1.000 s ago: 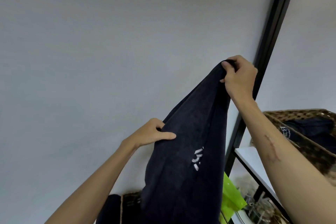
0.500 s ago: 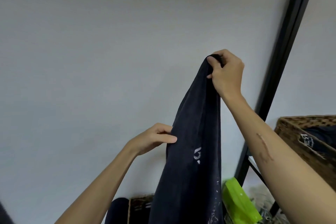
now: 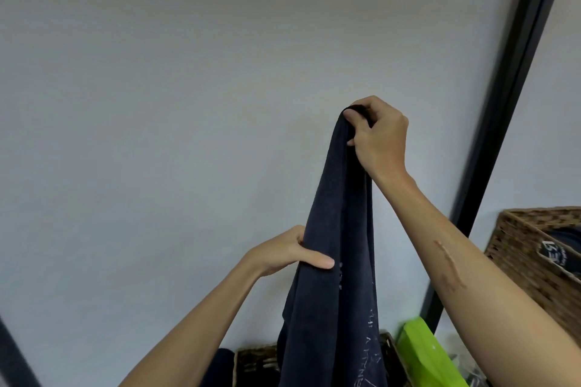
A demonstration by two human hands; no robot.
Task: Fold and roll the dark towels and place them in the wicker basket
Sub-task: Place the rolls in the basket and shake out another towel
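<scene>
A dark navy towel [image 3: 339, 261] with white lettering hangs in front of the pale wall. My right hand [image 3: 377, 138] grips its top corner, raised high. Lower down, my left hand [image 3: 289, 251] pinches the towel's left edge, thumb in front and fingers behind the cloth. A wicker basket [image 3: 528, 261] stands at the right edge and holds a rolled dark towel [image 3: 562, 251] with a white logo. Behind the hanging towel's lower part, a second wicker basket [image 3: 254, 361] shows at the bottom, with dark cloth [image 3: 220, 367] on its left.
A black metal frame post [image 3: 503, 104] slants up the right side. A bright green packet [image 3: 421, 352] lies low, right of the towel. Another dark bar [image 3: 12, 355] crosses the bottom left corner. The plain wall fills the remaining view.
My right hand has carried the towel's top corner leftward in view and the cloth hangs narrower. My left hand has slid along the left edge. The view shifted, pushing the right basket toward the frame edge.
</scene>
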